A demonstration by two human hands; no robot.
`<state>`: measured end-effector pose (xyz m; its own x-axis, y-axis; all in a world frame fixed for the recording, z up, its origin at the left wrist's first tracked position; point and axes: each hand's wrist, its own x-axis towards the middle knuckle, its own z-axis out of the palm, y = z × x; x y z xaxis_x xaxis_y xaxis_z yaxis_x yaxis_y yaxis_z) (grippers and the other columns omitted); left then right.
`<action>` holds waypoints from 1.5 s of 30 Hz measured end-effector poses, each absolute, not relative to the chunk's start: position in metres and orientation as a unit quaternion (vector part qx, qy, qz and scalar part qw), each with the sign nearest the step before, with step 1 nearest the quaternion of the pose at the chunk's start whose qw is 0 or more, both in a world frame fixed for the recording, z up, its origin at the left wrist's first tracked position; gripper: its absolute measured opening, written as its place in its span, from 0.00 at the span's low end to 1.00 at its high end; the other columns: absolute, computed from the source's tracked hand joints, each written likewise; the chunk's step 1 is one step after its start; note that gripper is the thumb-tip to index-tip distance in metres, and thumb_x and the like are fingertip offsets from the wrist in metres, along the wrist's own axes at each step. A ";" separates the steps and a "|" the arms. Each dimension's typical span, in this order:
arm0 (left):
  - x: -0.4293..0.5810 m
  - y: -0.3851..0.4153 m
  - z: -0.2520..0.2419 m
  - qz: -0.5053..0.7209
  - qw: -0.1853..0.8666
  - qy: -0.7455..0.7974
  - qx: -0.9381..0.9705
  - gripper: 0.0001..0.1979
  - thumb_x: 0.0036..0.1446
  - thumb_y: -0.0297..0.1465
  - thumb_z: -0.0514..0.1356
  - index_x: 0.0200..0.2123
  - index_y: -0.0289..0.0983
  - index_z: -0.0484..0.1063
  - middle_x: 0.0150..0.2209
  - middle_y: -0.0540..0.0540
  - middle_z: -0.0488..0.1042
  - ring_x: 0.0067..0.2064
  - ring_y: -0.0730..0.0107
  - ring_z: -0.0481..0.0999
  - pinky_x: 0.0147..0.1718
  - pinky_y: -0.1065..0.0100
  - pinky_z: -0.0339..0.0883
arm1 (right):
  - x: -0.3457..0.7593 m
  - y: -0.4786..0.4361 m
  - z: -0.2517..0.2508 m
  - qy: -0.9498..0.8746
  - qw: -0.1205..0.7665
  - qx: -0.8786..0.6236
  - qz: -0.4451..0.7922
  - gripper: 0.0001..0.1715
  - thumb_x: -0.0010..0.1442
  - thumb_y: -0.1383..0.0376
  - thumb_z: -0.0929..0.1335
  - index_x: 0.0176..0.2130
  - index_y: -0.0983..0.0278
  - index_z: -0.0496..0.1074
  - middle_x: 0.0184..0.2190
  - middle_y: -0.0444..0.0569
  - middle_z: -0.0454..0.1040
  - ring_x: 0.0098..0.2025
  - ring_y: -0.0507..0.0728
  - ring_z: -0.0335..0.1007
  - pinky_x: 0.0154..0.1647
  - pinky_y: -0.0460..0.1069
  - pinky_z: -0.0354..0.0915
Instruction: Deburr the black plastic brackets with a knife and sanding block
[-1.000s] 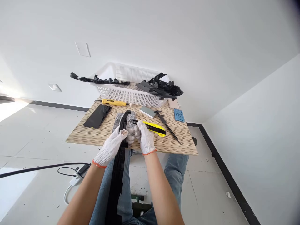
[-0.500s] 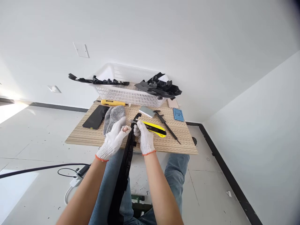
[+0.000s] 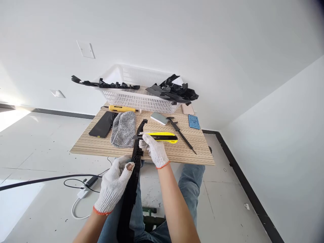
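Note:
My left hand [image 3: 115, 182], in a white knit glove, is closed around a long black plastic part [image 3: 131, 189] that runs from my lap up over the table's near edge. My right hand [image 3: 153, 150], also gloved, grips a yellow utility knife [image 3: 162, 137] whose tip rests against the upper end of the black part. A grey cloth [image 3: 123, 129] lies on the table just left of the part.
The small wooden table [image 3: 96, 146] also carries a black phone [image 3: 103, 124], a yellow screwdriver [image 3: 121, 108], a grey block [image 3: 159, 118], a black caliper [image 3: 181, 134] and a blue card [image 3: 193, 121]. A white basket [image 3: 138, 98] holds black plastic parts [image 3: 174, 91]. Cables [image 3: 76, 182] lie on the floor at left.
My left hand slid down the black part toward my lap. The right hand turned the knife across the part's upper end. The grey cloth now lies uncovered beside it.

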<state>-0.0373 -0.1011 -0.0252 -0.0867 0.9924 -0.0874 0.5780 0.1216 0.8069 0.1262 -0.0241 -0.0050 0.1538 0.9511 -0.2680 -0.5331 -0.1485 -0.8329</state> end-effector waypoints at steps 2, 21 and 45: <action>-0.034 -0.095 -0.018 0.236 0.320 0.677 0.620 0.23 0.60 0.51 0.55 0.48 0.43 0.75 0.32 0.51 0.79 0.35 0.62 0.79 0.33 0.65 0.67 | 0.126 -0.027 -0.004 -0.254 0.593 -0.446 0.621 0.16 0.40 0.58 0.80 0.28 0.64 0.79 0.27 0.48 0.79 0.34 0.58 0.78 0.36 0.51 0.76; -0.040 -0.093 -0.019 0.185 0.273 0.671 0.664 0.16 0.60 0.47 0.52 0.39 0.43 0.69 0.25 0.53 0.70 0.29 0.64 0.74 0.31 0.66 0.63 | 0.142 -0.089 -0.018 -0.619 0.541 -0.472 0.318 0.07 0.62 0.61 0.71 0.39 0.60 0.80 0.39 0.49 0.79 0.42 0.58 0.75 0.47 0.54 0.72; -0.043 -0.097 -0.021 0.194 0.275 0.655 0.677 0.18 0.63 0.44 0.51 0.49 0.42 0.70 0.35 0.49 0.79 0.37 0.58 0.80 0.36 0.63 0.65 | 0.140 -0.077 -0.014 -0.550 0.571 -0.461 0.398 0.12 0.62 0.55 0.69 0.37 0.61 0.74 0.41 0.50 0.77 0.46 0.58 0.75 0.53 0.52 0.71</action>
<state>-0.0435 -0.0967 -0.0213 0.0672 0.9929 -0.0978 0.7788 0.0090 0.6272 0.1399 -0.0767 -0.0136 0.0772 0.9621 0.2616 0.0522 0.2582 -0.9647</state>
